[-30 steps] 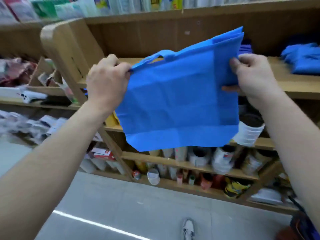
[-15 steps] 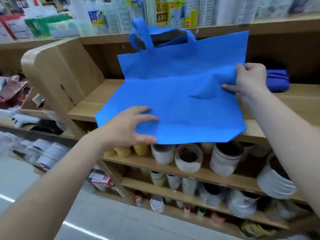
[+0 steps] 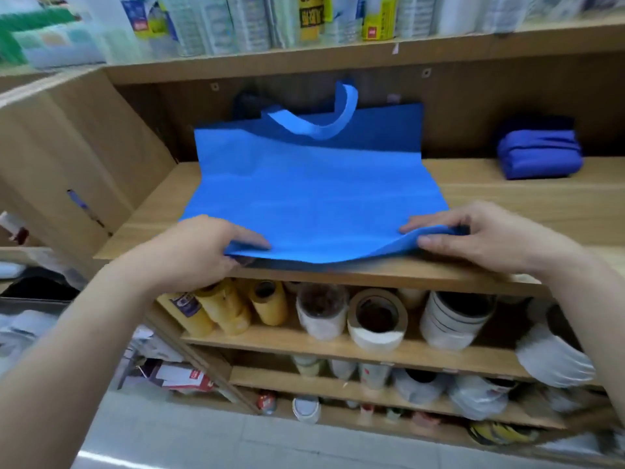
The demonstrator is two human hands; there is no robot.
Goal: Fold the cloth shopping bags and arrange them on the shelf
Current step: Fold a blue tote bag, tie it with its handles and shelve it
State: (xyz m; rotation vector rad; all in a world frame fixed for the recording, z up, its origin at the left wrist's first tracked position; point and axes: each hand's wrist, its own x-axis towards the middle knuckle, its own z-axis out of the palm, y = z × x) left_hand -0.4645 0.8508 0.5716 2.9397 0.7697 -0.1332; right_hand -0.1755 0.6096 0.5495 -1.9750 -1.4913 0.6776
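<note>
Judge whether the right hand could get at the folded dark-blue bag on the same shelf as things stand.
Probably yes: bare shelf board lies between the right hand and the folded dark-blue bag, though that hand pinches the light-blue bag.

Two bare hands logged: left hand [image 3: 199, 252], right hand [image 3: 490, 238]. We see both arms uncovered from wrist to frame edge: left forearm [image 3: 84, 350], right forearm [image 3: 581, 299]. Nails on the right hand's fingers [image 3: 436, 243] look short and plain. The wide lens swells the left forearm toward the lower corner. Finer surface detail is too blurred to record.
</note>
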